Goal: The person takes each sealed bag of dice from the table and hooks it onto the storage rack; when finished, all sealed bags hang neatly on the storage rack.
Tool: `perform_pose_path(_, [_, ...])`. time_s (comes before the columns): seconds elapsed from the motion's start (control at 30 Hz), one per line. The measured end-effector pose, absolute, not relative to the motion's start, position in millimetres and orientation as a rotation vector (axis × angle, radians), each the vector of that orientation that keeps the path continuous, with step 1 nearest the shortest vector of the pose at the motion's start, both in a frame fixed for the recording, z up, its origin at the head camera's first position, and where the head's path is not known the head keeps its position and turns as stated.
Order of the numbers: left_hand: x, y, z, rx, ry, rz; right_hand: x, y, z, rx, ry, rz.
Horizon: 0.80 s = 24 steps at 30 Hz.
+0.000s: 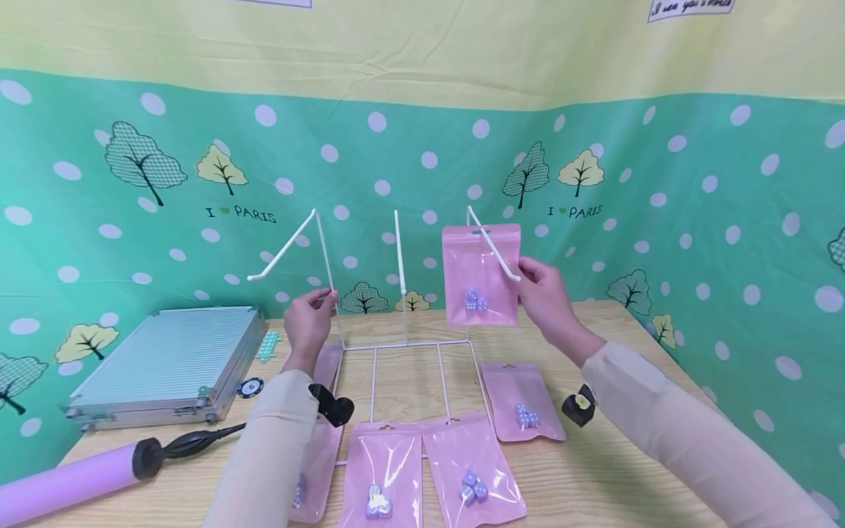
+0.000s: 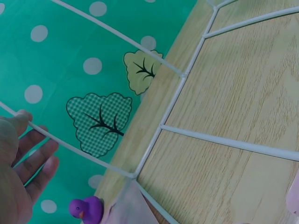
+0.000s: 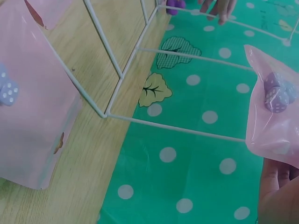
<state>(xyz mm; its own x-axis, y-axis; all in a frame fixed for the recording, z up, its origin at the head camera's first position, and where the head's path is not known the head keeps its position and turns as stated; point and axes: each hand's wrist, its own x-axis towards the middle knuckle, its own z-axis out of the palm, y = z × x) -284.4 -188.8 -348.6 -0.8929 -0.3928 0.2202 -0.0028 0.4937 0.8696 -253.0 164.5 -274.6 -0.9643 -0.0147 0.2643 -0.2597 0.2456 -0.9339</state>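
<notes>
A white wire display rack [image 1: 407,344] with three hooks stands on the table. My left hand [image 1: 309,323] pinches its left upright between thumb and fingers, also seen in the left wrist view, where the hand [image 2: 23,172] has the wire crossing it. With my right hand [image 1: 548,297] I hold the right edge of a pink zip bag [image 1: 455,271] of purple dice [image 1: 475,301]. The bag hangs upright at the right hook [image 1: 496,253], whose prong crosses its front and appears to pass through its hang hole. In the right wrist view, fingers [image 3: 275,179] lie against the bag [image 3: 261,130].
Several more pink dice bags [image 1: 472,458] lie around and over the rack's base, one [image 1: 521,392] to its right. At left are a silver case [image 1: 172,352], a poker chip [image 1: 251,387] and a purple hand pump [image 1: 72,480]. A purple rubber duck [image 2: 88,209] sits near the left upright.
</notes>
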Motion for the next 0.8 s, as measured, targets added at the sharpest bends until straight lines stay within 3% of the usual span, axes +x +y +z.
perform_pose_path(0.8, [-285,-191,-350,0.327,-2.345,-1.382,-288,156,-269,0.237,-2.303,1.778])
